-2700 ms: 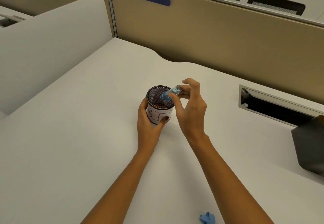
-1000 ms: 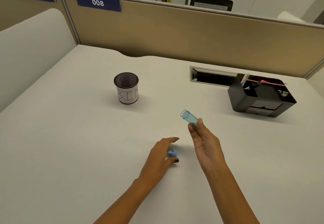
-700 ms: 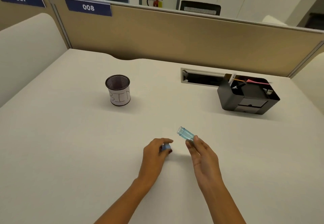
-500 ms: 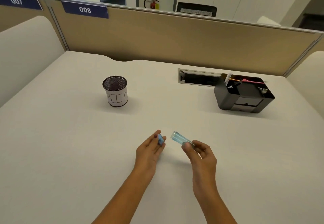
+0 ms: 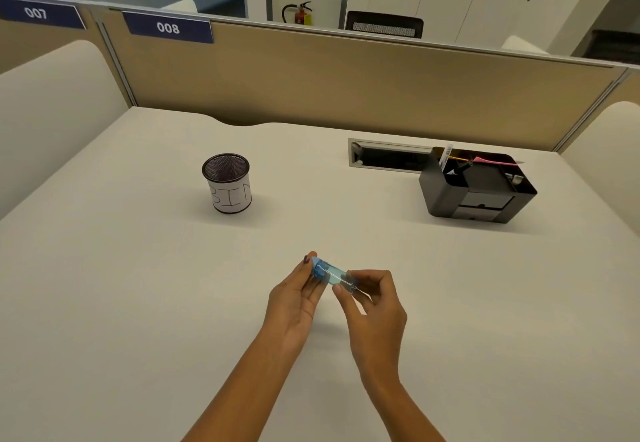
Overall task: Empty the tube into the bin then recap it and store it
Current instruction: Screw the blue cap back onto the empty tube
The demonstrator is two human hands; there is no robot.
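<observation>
A small clear blue tube [image 5: 334, 274] lies nearly level between my two hands above the white desk [image 5: 138, 303]. My right hand [image 5: 372, 306] grips its right end. My left hand [image 5: 296, 298] holds the blue cap [image 5: 317, 266] against the tube's left mouth with its fingertips. The black mesh bin [image 5: 227, 182], wrapped in a paper label reading BIN, stands upright at the far left. A black desk organiser [image 5: 476, 189] sits at the far right with pens and a pink item in it.
A cable slot [image 5: 388, 157] is cut into the desk behind the organiser. A tan partition [image 5: 346, 88] closes the far edge, and rounded white side panels stand at both sides.
My left hand picked the cap off the desk and brought it to the tube's mouth. My right hand lowered the tube from tilted to nearly level. The hands have met.
</observation>
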